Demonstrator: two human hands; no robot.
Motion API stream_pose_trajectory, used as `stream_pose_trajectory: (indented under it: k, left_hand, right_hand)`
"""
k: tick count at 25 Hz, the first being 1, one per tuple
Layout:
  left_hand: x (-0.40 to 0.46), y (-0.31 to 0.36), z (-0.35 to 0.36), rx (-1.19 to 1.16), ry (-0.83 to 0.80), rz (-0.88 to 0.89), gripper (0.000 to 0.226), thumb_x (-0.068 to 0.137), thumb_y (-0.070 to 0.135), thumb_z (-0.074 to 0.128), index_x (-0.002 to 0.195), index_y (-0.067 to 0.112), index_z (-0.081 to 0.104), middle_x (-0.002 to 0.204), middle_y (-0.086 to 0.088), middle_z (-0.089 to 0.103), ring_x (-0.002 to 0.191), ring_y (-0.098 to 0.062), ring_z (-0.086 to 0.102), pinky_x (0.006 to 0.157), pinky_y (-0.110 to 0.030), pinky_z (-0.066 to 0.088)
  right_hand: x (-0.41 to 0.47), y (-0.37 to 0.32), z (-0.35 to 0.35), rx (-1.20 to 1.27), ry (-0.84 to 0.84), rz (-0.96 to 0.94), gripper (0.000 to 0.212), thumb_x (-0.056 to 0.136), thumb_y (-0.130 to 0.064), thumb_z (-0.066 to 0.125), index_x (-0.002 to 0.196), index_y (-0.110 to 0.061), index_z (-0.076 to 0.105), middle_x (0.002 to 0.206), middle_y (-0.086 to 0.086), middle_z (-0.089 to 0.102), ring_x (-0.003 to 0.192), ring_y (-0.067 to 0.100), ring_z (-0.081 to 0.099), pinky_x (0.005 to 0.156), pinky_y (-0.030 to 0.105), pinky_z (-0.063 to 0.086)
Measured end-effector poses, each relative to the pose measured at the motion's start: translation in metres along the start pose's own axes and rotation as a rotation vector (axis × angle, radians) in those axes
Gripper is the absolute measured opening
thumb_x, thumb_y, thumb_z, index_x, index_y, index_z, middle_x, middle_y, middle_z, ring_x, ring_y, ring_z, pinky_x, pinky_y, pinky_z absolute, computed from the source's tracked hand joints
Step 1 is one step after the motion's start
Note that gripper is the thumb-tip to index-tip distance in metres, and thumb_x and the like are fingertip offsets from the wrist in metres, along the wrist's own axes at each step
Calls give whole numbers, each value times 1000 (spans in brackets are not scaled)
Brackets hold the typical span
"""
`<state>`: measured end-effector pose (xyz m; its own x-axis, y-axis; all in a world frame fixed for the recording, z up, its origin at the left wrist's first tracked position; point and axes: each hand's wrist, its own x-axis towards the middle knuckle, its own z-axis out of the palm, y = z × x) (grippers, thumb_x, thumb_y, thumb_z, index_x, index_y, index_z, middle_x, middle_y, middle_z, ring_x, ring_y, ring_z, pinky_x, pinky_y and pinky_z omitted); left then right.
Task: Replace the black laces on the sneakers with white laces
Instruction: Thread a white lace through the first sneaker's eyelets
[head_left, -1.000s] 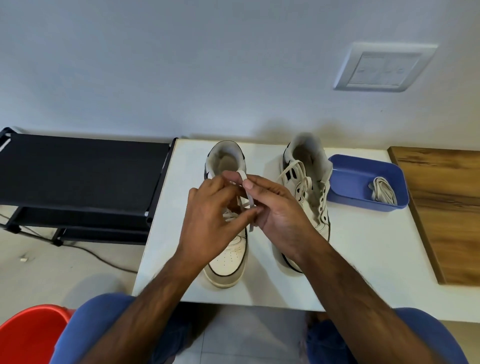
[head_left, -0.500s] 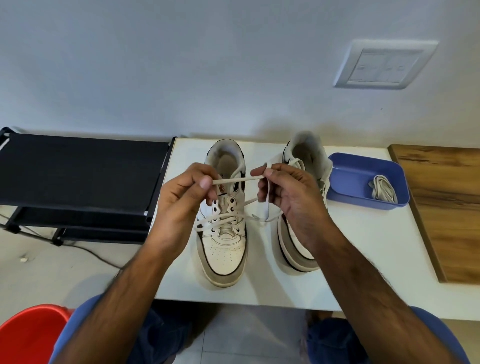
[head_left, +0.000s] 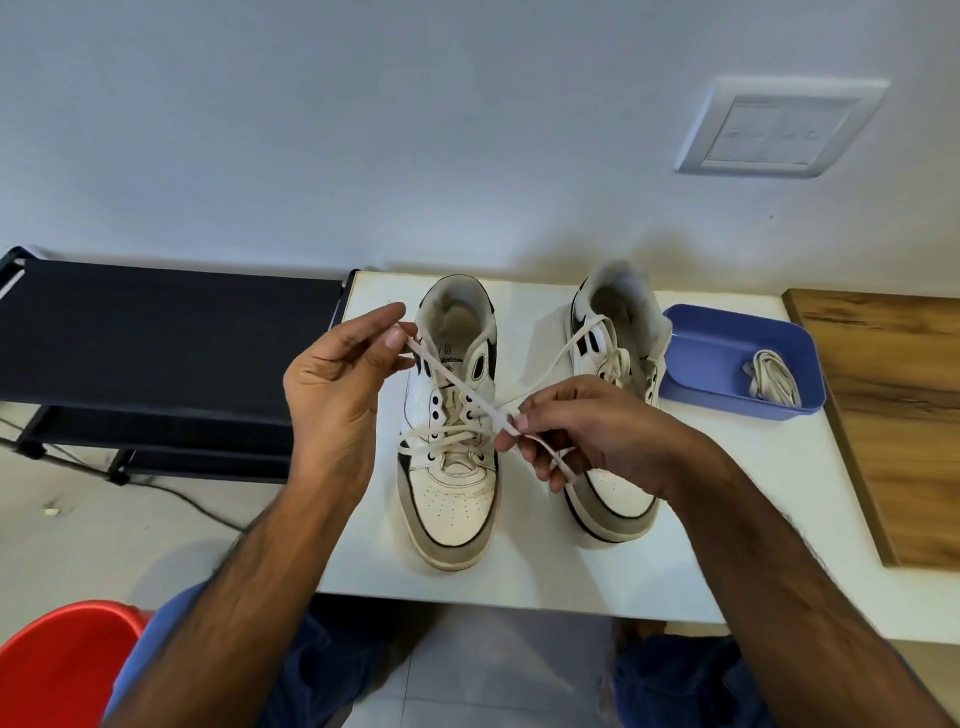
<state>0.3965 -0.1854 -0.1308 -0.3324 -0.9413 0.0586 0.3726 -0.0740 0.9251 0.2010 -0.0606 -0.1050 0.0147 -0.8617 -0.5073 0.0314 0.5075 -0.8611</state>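
Two white sneakers with black trim stand on a small white table (head_left: 727, 545), toes toward me. The left sneaker (head_left: 453, 499) is partly laced with a white lace (head_left: 457, 387) in its lower eyelets. My left hand (head_left: 337, 395) pinches one stretch of that lace up by the shoe's collar. My right hand (head_left: 587, 436) pinches the lace lower down, between the two shoes, with the loose end running through its fingers. The right sneaker (head_left: 618, 353) carries a loose white lace and is half hidden behind my right hand.
A blue tray (head_left: 696, 358) at the table's back right holds a bundled white lace (head_left: 771, 382). A wooden board (head_left: 893, 415) lies to the right, a black rack (head_left: 156, 338) to the left. A red bucket (head_left: 57, 665) sits by my left knee.
My hands have pulled apart from over the left sneaker. The left hand rose toward the collar, the right dropped toward me, and the lace between them now runs diagonally.
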Motion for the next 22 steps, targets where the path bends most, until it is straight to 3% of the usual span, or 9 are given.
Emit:
stream_pose_trajectory:
  k: [3, 5, 8, 10, 12, 14, 15, 19, 22]
  left_hand:
    - [1, -1, -3, 32, -7, 12, 24, 82, 10, 78, 104, 19, 77, 91, -2, 72, 90, -20, 67, 77, -31, 56]
    - [4, -1, -5, 64, -26, 26, 30, 85, 2, 74, 112, 15, 71, 89, 1, 68, 89, -18, 66, 74, -29, 56]
    - [4, -1, -5, 164, -33, 34, 37, 82, -3, 74, 117, 8, 66, 85, 2, 66, 84, -15, 68, 71, -28, 56]
    - [4, -3, -3, 213, -44, 18, 40, 81, -6, 75, 118, 7, 66, 81, 2, 68, 82, -17, 71, 72, -29, 58]
    - [4, -5, -1, 263, -72, -13, 37, 80, -7, 77, 113, 8, 68, 79, -3, 70, 80, -20, 73, 72, -29, 59]
    - [3, -9, 2, 306, -114, -50, 26, 79, -5, 78, 103, 6, 71, 81, -7, 73, 78, -20, 74, 71, -27, 58]
    - [1, -11, 4, 328, -139, -66, 20, 79, -4, 78, 97, 5, 72, 81, -7, 75, 77, -19, 74, 70, -25, 57]
    - [-3, -15, 7, 402, -202, -64, 13, 74, 10, 81, 86, 12, 77, 85, -6, 77, 81, -21, 74, 74, -30, 59]
    - [1, -17, 2, 447, -201, -62, 15, 72, 16, 83, 87, 16, 80, 90, -8, 76, 88, -26, 72, 80, -36, 59]
  right_hand:
    - [-9, -2, -6, -223, -289, 105, 28, 104, -21, 53, 109, -1, 72, 104, 16, 75, 96, 28, 74, 82, 43, 62]
    - [-18, -3, -13, -345, -470, 191, 29, 104, -24, 55, 113, -2, 70, 120, 11, 73, 113, 23, 70, 94, 54, 57]
    - [-31, -9, -27, -329, -528, 177, 29, 101, -30, 59, 110, -7, 73, 123, 6, 72, 117, 19, 66, 96, 52, 56]
    - [-36, -12, -35, -443, -388, 68, 33, 97, -38, 61, 109, -11, 77, 118, -1, 73, 118, 11, 64, 102, 41, 53]
    - [-29, -11, -35, -500, -74, -92, 25, 97, -35, 62, 96, -17, 79, 112, -8, 75, 112, 5, 65, 99, 31, 50]
    - [-12, -5, -25, -354, 238, -252, 14, 98, -26, 65, 95, -16, 75, 102, -6, 76, 102, 11, 70, 91, 33, 52]
    - [-2, -3, -15, -275, 315, -314, 7, 97, -22, 68, 98, -18, 73, 101, -4, 76, 100, 14, 71, 89, 34, 55]
    - [31, 6, 20, -181, 338, -430, 19, 89, -15, 77, 107, -21, 73, 99, -5, 76, 95, 11, 72, 89, 32, 58]
    - [39, 8, 27, -113, 322, -456, 17, 87, -10, 77, 99, -21, 76, 88, 1, 78, 86, 14, 74, 84, 29, 58]
